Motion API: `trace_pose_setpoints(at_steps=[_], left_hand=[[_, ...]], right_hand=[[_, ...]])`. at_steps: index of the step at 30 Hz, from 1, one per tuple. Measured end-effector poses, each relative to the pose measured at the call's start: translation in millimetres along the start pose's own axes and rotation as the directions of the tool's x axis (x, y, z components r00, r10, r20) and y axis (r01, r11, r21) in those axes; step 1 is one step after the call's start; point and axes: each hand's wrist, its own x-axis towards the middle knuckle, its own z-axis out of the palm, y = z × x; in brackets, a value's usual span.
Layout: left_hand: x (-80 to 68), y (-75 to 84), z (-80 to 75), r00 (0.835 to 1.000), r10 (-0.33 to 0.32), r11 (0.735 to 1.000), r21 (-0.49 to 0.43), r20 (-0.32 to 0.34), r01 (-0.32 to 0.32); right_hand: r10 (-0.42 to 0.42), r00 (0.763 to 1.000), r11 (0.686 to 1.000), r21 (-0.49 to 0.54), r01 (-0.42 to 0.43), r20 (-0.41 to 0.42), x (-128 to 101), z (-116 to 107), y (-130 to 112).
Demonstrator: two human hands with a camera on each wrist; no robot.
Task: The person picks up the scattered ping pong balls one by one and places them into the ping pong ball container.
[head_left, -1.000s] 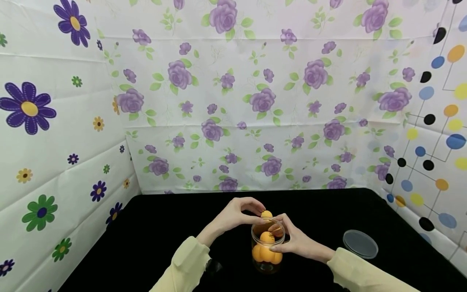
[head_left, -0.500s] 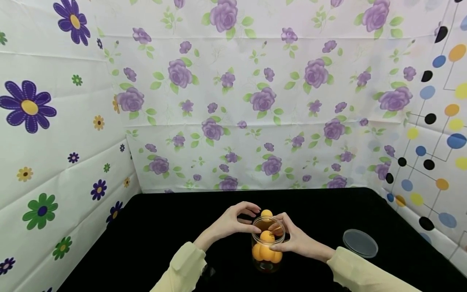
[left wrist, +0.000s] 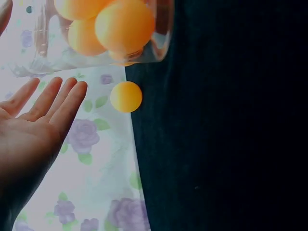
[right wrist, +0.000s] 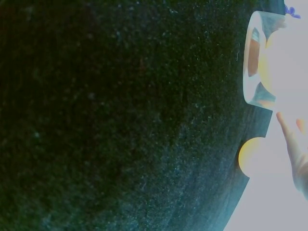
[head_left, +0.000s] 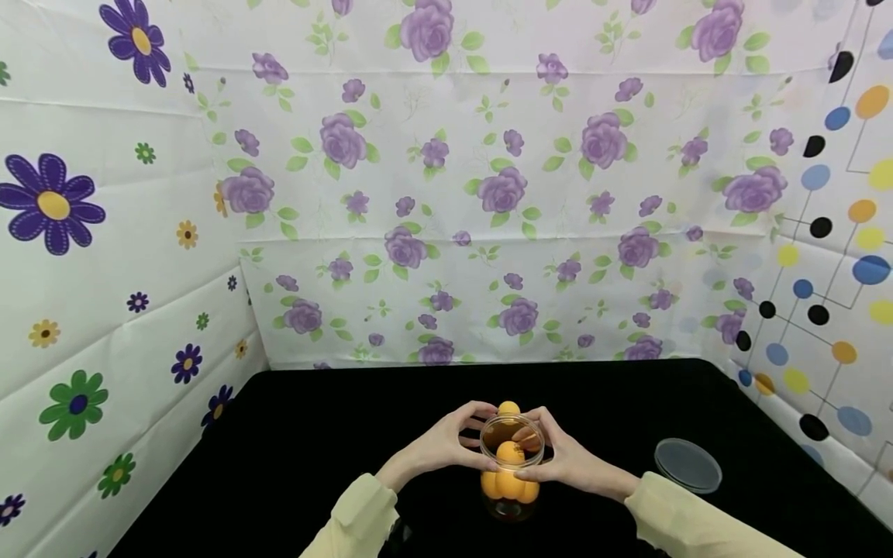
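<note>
A clear jar [head_left: 507, 508] stands upright without its lid, with several orange table tennis balls [head_left: 504, 484] in it; the top one bears dark print. On its right side my right hand [head_left: 575, 463] grips the rim, thumb in front and fingers behind. From the left my left hand [head_left: 441, 443] holds the jar near the rim, thumb at the front and fingertips on the far side. In the left wrist view that hand's fingers [left wrist: 67, 103] reach right up to the jar wall. A loose orange ball [left wrist: 126, 96] lies on the table just behind the jar.
A round clear lid [head_left: 689, 465] lies on the black table [head_left: 335, 434] to the right of the jar. Flowered and dotted curtains [head_left: 488, 256] stand behind and at both sides. Bright light washes out part of the right wrist view.
My left hand drew away from the loose ball behind the jar, then came round the jar's left side at the rim. The right hand and jar have stayed put.
</note>
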Motion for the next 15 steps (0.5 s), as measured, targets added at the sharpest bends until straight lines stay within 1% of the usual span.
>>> trace_pose_setpoints(at_steps=[6, 8, 10, 15], left_hand=[[-4.3, 17.7, 6.5, 1.000, -0.004, 1.000, -0.023, 0.017, 0.004], [-4.3, 19.9, 7.5, 1.000, -0.007, 1.000, -0.027, 0.017, 0.007], [-3.7, 17.8, 8.2, 1.000, -0.009, 0.999, -0.031, 0.013, 0.010], [-0.5, 0.0, 9.8, 1.000, -0.009, 1.000, -0.017, -0.011, 0.009]], right_hand=[[0.017, 1.000, 1.000, 0.010, -0.017, 0.008, 0.7, -0.3, 0.7], [0.021, 1.000, 1.000, 0.018, -0.022, 0.012, 0.9, -0.4, 0.0], [0.027, 1.000, 0.999, 0.019, -0.027, 0.012, 0.8, -0.5, -1.1], [0.033, 0.999, 0.999, 0.003, -0.033, 0.008, -0.3, -0.7, -1.6]])
